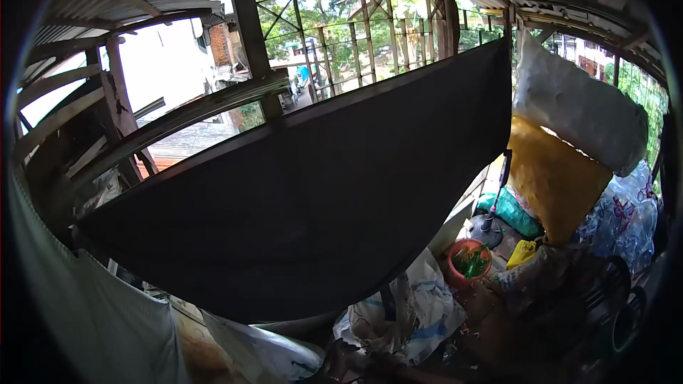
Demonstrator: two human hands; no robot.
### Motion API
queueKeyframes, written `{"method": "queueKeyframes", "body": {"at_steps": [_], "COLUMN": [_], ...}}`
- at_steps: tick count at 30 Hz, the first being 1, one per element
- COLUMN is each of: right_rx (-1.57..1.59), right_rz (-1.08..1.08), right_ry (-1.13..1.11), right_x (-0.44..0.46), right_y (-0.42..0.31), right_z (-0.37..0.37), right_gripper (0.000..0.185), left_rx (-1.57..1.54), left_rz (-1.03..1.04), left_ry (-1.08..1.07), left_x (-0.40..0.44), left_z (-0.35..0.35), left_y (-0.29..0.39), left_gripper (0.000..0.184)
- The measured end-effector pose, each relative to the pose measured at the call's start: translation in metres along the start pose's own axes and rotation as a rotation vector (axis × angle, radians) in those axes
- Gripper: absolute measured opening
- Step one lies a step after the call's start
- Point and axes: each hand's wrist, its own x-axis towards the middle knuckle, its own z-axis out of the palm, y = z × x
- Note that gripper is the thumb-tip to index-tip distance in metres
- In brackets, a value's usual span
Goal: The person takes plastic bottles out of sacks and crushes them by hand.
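Neither my left hand nor my right hand can be made out. A large dark cloth hangs stretched across the middle, its upper right corner at a wooden post. Below its lower edge stands a white woven sack with blue stripes. A reddish bucket with green bottles in it is to the right of the sack. Dim shapes at the bottom edge are too dark to identify. Pale fabric hangs at the lower left.
Full white and orange-yellow sacks are stacked at the right, beside a clear bag of plastic bottles. A yellow container lies near the bucket. A wooden rail crosses the left, and a metal fence stands behind.
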Motion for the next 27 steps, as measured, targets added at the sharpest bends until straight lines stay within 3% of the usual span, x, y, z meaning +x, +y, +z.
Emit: {"method": "queueKeyframes", "body": {"at_steps": [7, 9, 10, 12, 15, 17, 18, 19, 20, 21, 23, 24, 26, 27], "right_rx": [0.006, -0.039, -0.074, -0.214, -0.407, -0.396, -0.228, -0.201, -0.413, -0.631, -0.621, -0.627, -0.596, -0.579], "right_rz": [-0.057, -0.229, -0.472, -0.098, 0.179, 0.394, 0.511, 0.533, 0.47, 0.399, 0.394, 0.374, 0.475, 0.558], "right_ry": [0.031, 0.09, 0.168, 0.204, 0.328, 0.41, 0.518, 0.505, 0.652, 0.802, 0.781, 0.75, 0.79, 0.822], "right_x": [0.029, 0.048, 0.063, 0.073, 0.089, 0.1, 0.112, 0.123, 0.133, 0.138, 0.127, 0.12, 0.112, 0.111], "right_y": [0.023, 0.033, 0.049, 0.011, -0.037, -0.048, -0.022, 0.015, 0.057, 0.079, 0.049, 0.027, -0.003, -0.009], "right_z": [0.05, 0.063, 0.065, 0.083, 0.108, 0.121, 0.123, 0.126, 0.128, 0.134, 0.157, 0.168, 0.185, 0.189], "right_gripper": [0.034, 0.035, 0.036, 0.034, 0.033, 0.034, 0.041, 0.041, 0.046, 0.051, 0.053, 0.055, 0.055, 0.054], "left_rx": [0.198, 0.304, 0.365, 0.716, 0.493, 0.25, 0.147, 0.273, 0.266, 0.44, 0.737, 0.725, 0.403, 0.307], "left_rz": [0.366, 0.49, 0.487, 0.482, 0.293, -0.046, -0.221, -0.084, -0.104, 0.155, 0.413, 0.42, -0.356, -0.756], "left_ry": [0.012, -0.04, -0.124, -0.19, -0.284, -0.418, -0.448, -0.418, -0.435, -0.516, -0.885, -0.902, -1.147, -1.124], "left_x": [-0.037, -0.043, -0.043, -0.051, -0.066, -0.084, -0.092, -0.097, -0.106, -0.111, -0.115, -0.116, -0.111, -0.105], "left_z": [-0.078, -0.105, -0.119, -0.131, -0.133, -0.118, -0.112, -0.114, -0.117, -0.12, -0.106, -0.099, -0.097, -0.099], "left_y": [-0.014, -0.031, -0.044, -0.087, -0.141, -0.19, -0.21, -0.195, -0.186, -0.183, -0.214, -0.234, -0.236, -0.221], "left_gripper": [0.011, 0.01, 0.008, 0.011, 0.013, 0.023, 0.029, 0.024, 0.024, 0.022, 0.018, 0.018, 0.033, 0.045]}}
